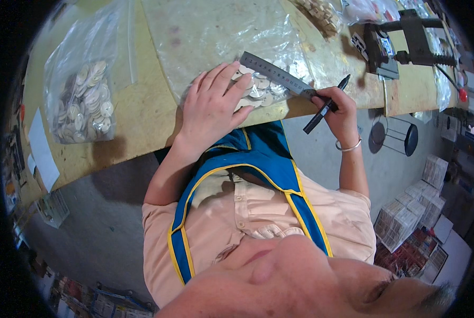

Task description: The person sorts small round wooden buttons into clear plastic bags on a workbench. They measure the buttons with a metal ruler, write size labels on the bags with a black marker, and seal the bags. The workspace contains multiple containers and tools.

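Note:
My left hand [210, 103] lies with fingers spread on a large clear plastic bag [210, 37]. Pale round discs [258, 98] with small holes are gathered in the bag's near end, beside its fingertips. Across the discs a steel ruler [277, 74] slants down to the right. My right hand [339, 112], at the table's near edge, is closed round a black marker [316, 119]. Its fingertips also pinch the ruler's right end. The marker points up and to the right; I cannot tell whether it is capped.
A second clear bag of similar discs [83, 106] lies at the left of the yellowish table [147, 119]. White paper [42, 151] rests at the left edge. Farther right stand a dark metal clamp-like device [401, 47] and a pile of small tan pieces [319, 16]. A stool [409, 139] stands beyond my right arm.

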Tool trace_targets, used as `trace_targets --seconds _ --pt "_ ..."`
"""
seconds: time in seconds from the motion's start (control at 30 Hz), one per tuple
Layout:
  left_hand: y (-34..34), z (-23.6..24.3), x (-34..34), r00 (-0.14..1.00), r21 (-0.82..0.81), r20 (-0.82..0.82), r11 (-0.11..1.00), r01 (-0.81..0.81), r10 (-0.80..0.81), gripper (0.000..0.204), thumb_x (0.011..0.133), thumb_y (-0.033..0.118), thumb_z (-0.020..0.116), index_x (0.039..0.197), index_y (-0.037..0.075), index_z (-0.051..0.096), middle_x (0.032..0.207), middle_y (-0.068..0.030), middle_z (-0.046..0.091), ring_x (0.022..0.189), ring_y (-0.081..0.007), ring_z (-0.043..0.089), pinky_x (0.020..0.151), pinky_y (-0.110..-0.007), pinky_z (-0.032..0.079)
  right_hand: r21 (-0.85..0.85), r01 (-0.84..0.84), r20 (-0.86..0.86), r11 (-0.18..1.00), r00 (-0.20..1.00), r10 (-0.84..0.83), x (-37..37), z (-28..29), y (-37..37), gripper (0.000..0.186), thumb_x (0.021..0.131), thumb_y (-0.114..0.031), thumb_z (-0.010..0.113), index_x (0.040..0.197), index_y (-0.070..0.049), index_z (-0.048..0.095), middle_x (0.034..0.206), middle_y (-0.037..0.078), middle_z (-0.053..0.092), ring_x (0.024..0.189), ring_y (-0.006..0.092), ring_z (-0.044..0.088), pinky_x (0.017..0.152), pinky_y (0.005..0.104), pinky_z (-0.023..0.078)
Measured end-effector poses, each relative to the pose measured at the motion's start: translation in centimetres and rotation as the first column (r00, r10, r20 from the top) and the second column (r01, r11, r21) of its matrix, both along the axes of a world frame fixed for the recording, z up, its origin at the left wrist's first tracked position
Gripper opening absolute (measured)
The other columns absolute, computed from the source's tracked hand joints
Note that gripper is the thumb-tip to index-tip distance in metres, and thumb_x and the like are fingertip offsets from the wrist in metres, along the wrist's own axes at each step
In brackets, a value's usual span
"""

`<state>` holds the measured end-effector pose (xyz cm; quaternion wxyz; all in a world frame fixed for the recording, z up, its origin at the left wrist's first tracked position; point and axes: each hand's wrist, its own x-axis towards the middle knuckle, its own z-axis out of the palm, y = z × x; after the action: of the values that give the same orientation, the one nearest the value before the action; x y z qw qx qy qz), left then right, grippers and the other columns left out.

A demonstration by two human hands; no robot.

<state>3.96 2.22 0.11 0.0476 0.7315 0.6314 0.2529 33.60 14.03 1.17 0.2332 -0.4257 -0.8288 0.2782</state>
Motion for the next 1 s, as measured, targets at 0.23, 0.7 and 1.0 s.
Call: trace_targets --seconds 0.23,0.7,1.0 --pt "-0.01 -0.12 -0.07 1.0 0.003 0.002 1.0 0.001 -0.001 0.059 0.079 0.031 0.078 0.134 0.016 0.061 0.144 -0.0108 0.052 0.133 -0.0292 0.049 0.111 -0.046 0.039 -0.008 0.002 0.017 1.0 1.0 -0.002 -0.01 -0.05 -0.03 0.018 0.082 -0.007 0.081 0.096 -0.005 0.069 0.079 0.009 0.069 0.07 0.021 0.065 0.065 0.0305 0.052" --pt "0.12 -0.02 -0.13 1.0 -0.007 0.004 1.0 -0.001 0.001 0.059 0.08 0.032 0.078 0.133 0.017 0.061 0.143 -0.0104 0.053 0.132 -0.0289 0.05 0.111 -0.046 0.039 -0.037 -0.011 0.023 0.999 1.0 0.012 0.08 0.17 0.02 0.019 0.082 -0.007 0.081 0.096 -0.004 0.069 0.079 0.01 0.067 0.069 0.0206 0.063 0.064 0.0309 0.051" --pt "0.14 -0.22 -0.04 1.0 0.017 0.005 1.0 -0.013 0.013 0.057 0.079 0.035 0.078 0.131 0.018 0.061 0.139 -0.0081 0.054 0.131 -0.0267 0.051 0.11 -0.047 0.039 -0.047 -0.01 0.042 0.999 0.999 0.012 0.08 0.5 -0.01 0.019 0.082 -0.007 0.081 0.097 -0.004 0.068 0.081 0.01 0.067 0.07 0.0234 0.064 0.065 0.0317 0.051"
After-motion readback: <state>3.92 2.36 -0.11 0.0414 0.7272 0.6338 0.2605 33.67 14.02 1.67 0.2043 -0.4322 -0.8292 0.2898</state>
